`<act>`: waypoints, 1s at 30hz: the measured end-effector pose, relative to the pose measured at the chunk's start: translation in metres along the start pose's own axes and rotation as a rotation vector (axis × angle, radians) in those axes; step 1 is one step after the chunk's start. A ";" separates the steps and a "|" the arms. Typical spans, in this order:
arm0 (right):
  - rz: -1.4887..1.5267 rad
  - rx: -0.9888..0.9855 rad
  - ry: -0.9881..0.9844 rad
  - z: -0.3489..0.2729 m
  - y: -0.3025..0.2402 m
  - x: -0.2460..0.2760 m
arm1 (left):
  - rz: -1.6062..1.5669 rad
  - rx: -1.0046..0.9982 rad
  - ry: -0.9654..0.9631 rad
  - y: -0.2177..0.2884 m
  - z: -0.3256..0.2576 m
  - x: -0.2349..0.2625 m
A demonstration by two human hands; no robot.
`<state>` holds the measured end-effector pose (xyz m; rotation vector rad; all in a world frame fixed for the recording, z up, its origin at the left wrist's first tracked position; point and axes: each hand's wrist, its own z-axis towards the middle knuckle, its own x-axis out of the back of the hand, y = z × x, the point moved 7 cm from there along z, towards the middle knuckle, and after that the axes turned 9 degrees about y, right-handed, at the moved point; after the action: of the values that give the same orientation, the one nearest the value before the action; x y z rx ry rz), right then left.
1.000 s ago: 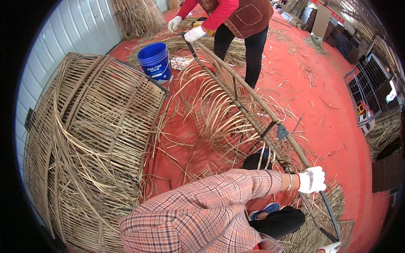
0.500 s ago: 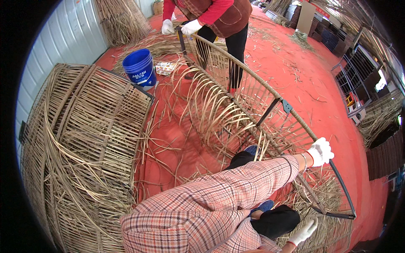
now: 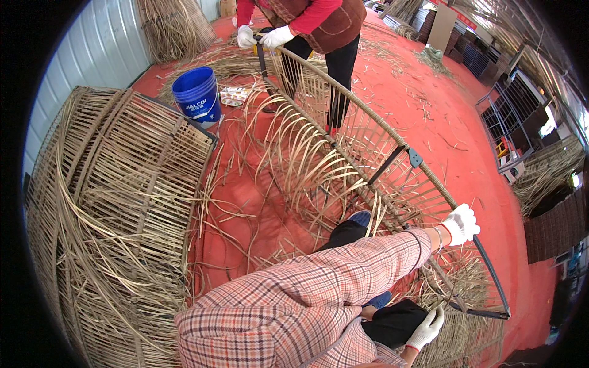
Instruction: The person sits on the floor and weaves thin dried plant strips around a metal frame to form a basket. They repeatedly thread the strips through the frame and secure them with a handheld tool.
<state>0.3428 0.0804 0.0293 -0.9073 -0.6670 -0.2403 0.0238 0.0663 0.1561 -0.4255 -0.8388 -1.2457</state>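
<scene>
A long woven frame with a wrapped curved rail, dark metal bars and loose pale strips stretches diagonally before me. My left hand, in a white glove, is closed around its rail near the close right end. Lower down, my right hand, also gloved, has its fingers slightly bent and apart beside my dark trouser leg; I make out nothing held in it. Loose strips lie beyond it. At the frame's far end, a co-worker's white-gloved hands hold the metal corner.
A large slatted woven panel with loose strips over it stands at left. Behind it are a blue bucket and a corrugated wall. Cut strips litter the red floor. Stacked dark frames stand at far right.
My right hand has moved up and left, and its fingers have bent from a straighter pose. My left hand keeps its grip on the rail. The view has shifted slightly.
</scene>
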 end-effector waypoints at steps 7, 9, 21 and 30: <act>-0.033 -0.001 -0.036 0.002 -0.002 0.001 | 0.014 0.002 0.004 0.002 -0.004 0.003; -0.038 0.006 -0.036 0.002 -0.003 0.001 | 0.018 -0.005 0.018 0.003 -0.005 0.004; -0.038 0.005 -0.040 0.002 -0.005 0.003 | -0.017 -0.003 0.086 0.002 -0.005 0.003; -0.026 0.006 -0.045 0.001 0.001 0.001 | 0.001 0.007 0.051 0.002 -0.006 0.004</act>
<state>0.3435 0.0818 0.0299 -0.9009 -0.7218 -0.2418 0.0277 0.0600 0.1558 -0.3876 -0.7994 -1.2476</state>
